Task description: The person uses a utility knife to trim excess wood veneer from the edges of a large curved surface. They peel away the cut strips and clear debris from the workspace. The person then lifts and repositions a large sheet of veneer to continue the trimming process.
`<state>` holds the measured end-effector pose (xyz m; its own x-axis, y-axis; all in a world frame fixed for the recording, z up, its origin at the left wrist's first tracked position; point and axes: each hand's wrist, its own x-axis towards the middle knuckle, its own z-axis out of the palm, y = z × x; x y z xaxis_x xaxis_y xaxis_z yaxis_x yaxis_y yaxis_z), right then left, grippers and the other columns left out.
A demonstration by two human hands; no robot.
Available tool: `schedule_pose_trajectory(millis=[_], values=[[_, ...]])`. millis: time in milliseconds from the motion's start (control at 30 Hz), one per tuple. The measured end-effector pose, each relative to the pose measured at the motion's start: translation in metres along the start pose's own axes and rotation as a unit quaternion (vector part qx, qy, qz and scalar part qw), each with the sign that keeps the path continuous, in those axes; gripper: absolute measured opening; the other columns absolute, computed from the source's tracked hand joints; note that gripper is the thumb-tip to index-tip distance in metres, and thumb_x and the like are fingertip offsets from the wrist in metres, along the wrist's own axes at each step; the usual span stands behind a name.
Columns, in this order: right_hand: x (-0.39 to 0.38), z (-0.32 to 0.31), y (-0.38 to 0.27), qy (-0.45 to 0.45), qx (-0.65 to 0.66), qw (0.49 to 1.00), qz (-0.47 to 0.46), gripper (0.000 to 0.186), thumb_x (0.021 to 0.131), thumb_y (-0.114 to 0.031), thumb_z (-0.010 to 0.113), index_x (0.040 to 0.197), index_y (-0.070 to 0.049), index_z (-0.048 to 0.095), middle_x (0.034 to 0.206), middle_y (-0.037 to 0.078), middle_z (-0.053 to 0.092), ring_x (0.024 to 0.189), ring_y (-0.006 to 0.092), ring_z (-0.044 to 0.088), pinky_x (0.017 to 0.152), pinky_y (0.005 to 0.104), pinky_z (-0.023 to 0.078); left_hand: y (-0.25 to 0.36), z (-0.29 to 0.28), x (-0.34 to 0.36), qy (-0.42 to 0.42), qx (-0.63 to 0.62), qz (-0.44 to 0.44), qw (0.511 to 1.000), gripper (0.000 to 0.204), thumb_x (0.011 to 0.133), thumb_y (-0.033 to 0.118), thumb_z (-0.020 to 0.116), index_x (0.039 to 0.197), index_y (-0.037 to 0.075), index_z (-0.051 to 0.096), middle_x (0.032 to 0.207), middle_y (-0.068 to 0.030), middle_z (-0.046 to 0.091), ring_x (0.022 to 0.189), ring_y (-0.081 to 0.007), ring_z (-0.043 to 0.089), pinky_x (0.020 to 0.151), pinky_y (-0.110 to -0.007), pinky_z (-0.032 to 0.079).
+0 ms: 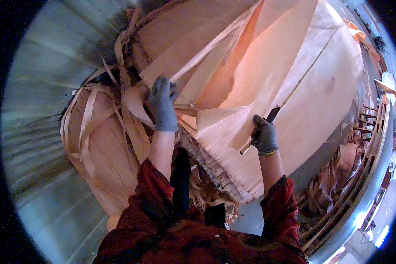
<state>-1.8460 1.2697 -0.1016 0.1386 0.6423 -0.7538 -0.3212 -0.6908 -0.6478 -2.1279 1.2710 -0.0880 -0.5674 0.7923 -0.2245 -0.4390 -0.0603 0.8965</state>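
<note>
Thin peach-coloured wood veneer sheets (268, 48) lie in a large stack, the top ones lifted and folded into ridges. My left hand (162, 105), in a grey glove, is closed at the near left edge of a raised sheet, its fingertips partly hidden. My right hand (265, 135), also gloved, is wrapped round a thin stick (246, 148) with a black part above the fist. A long thin line runs on from there up the stack; whether it belongs to the stick I cannot tell. The right hand is over the near part of the sheets.
Loose veneer strips (90, 108) hang over another veneer pile (105, 163) at the left. The stack's near edge (220, 171) is ragged and layered. A wooden slatted rack (365, 154) stands at the right, with veneer scraps (330, 180) beside it. Grey floor (35, 127) stretches along the left.
</note>
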Motion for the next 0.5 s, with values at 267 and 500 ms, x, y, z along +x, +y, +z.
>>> schedule_pose_trajectory(millis=[267,500], values=[[0.001,0.000,-0.001,0.007,0.011,1.000,-0.001,0.019,0.078,-0.012,0.062,0.065,-0.011,0.048,0.046,-0.002,0.041,0.031,0.0119,0.036,0.030,0.0243,0.030,-0.103,-0.035,-0.049,-0.141,0.297,-0.124,0.936,0.038,0.082,0.018,0.059,0.112,-0.003,0.050,0.096,-0.0100,0.060,0.080,-0.0153,0.058,0.073,-0.027,0.047],[0.001,-0.004,-0.002,0.010,-0.019,1.000,0.002,0.018,0.079,-0.012,0.061,0.067,-0.010,0.048,0.046,-0.001,0.041,0.032,0.0122,0.037,0.030,0.0249,0.030,-0.092,-0.029,-0.041,-0.094,-0.105,-0.258,0.956,0.028,0.081,0.013,0.057,0.105,-0.001,0.058,0.096,-0.0052,0.061,0.088,-0.0145,0.056,0.082,-0.026,0.043]])
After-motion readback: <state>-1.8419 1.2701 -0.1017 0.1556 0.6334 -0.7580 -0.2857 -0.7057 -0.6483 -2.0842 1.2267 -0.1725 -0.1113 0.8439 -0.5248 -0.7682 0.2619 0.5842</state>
